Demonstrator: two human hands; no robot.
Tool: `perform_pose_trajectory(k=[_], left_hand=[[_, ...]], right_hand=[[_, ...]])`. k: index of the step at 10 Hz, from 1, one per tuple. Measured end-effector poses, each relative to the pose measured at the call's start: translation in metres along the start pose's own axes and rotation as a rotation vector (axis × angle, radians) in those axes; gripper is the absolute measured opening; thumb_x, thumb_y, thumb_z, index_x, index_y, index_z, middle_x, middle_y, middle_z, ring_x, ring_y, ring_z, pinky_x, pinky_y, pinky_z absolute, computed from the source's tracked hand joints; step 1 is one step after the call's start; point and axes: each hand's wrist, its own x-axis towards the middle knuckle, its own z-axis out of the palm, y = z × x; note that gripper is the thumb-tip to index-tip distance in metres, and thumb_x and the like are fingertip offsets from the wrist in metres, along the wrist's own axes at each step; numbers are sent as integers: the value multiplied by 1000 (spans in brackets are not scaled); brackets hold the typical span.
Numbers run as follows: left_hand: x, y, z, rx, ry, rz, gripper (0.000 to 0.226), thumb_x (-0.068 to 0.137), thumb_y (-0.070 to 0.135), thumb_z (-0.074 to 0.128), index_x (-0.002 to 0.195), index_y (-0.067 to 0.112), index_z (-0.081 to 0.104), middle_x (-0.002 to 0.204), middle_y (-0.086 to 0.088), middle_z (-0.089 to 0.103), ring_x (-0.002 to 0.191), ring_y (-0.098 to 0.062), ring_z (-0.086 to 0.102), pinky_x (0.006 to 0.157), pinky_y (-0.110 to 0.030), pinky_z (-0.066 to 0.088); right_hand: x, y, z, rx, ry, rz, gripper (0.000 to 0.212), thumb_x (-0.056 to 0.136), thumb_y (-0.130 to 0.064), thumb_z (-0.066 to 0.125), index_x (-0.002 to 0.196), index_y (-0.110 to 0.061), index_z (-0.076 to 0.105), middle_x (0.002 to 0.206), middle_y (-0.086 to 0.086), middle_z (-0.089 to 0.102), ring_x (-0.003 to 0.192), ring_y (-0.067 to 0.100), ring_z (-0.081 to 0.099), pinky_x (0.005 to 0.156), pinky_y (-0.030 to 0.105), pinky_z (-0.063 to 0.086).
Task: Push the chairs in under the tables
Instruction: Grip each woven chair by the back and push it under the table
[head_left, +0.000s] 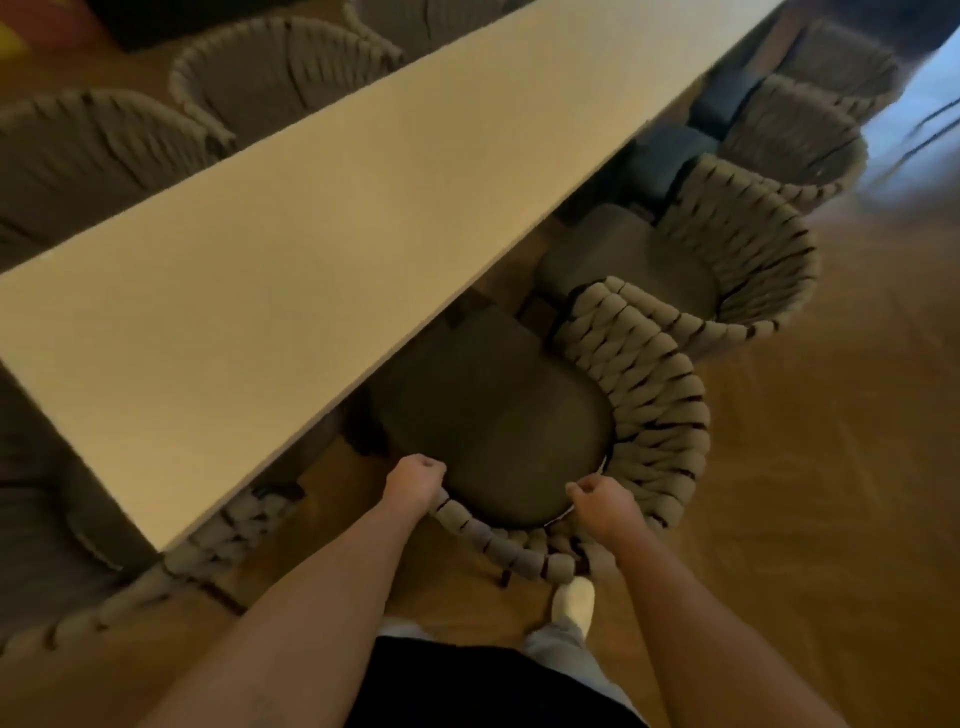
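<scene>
— Head view, left hand (415, 480)?
— Curled tight over the woven rim of the nearest chair (519, 415), at the left end of the backrest. Fingers wrapped round the rope weave, gripping.
— Right hand (602, 506)?
— Same again: fist closed round the rim further along the curved back, thumb side up. Both forearms stretched out toward the chair.
— Chair's place?
— Standing on the wooden floor (831, 519), turned at a slant to the long pale worktop (311, 218). Front of the dark seat cushion just beneath the worktop edge, most of the seat out in the open.
— Anything beside it?
— A second woven chair (727, 270) just to the right, touching or nearly so, hard to tell with the blur. More chairs further along that side and across the far side. One white-socked foot (574, 603) just behind the backrest.
</scene>
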Motion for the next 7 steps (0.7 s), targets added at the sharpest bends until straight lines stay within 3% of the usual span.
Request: perform_pose_trajectory(k=[1,2,3,4,5,6,7], left_hand=[[-11,16,38,-123,86,13,17,94,31,59,99,22,73,109,-11,75,103,-32,71,98,-48,56],[-42,42,68,-270,98,32,15,103,28,56,106,22,70,104,-2,71,99,-21,67,97,-43,55],[-59,51,85,-352,107,13,14,106,30,53,110,25,65,106,1,67,102,-17,64,98,-38,52],[-63,38,94,-398,129,-32,11,106,26,53,105,24,64,106,-3,67,104,-23,65,97,-39,52],[-59,12,99,-380,110,-75,12,106,24,53,107,20,64,106,-9,68,99,-27,66,86,-37,53],[-53,-15,101,-334,88,-117,15,104,23,54,106,17,67,104,-11,68,96,-26,66,91,-45,55],[-41,-33,104,-293,75,-150,15,102,24,56,94,17,66,106,-20,69,100,-33,68,94,-53,54]], right_hand=[[17,28,-24,-79,-83,-67,28,104,-38,51,113,-16,66,96,-1,66,87,15,62,72,30,49],[20,63,-43,-143,-160,-98,32,103,-32,52,76,-18,60,74,-1,58,70,13,54,65,29,45],[29,89,-61,-210,-229,-101,36,103,-34,51,69,-21,54,71,-1,54,63,11,48,61,23,43],[40,99,-67,-242,-234,-117,33,104,-31,50,77,-14,60,72,-3,53,63,8,46,59,18,38],[40,92,-79,-271,-214,-145,38,106,-27,47,68,-21,50,71,-6,48,65,7,45,64,21,41],[47,85,-84,-285,-187,-140,39,106,-27,47,67,-22,47,70,-6,49,63,6,44,61,18,43],[64,74,-91,-220,-162,-124,30,102,-34,51,82,-16,65,83,1,65,77,16,60,72,36,53]])
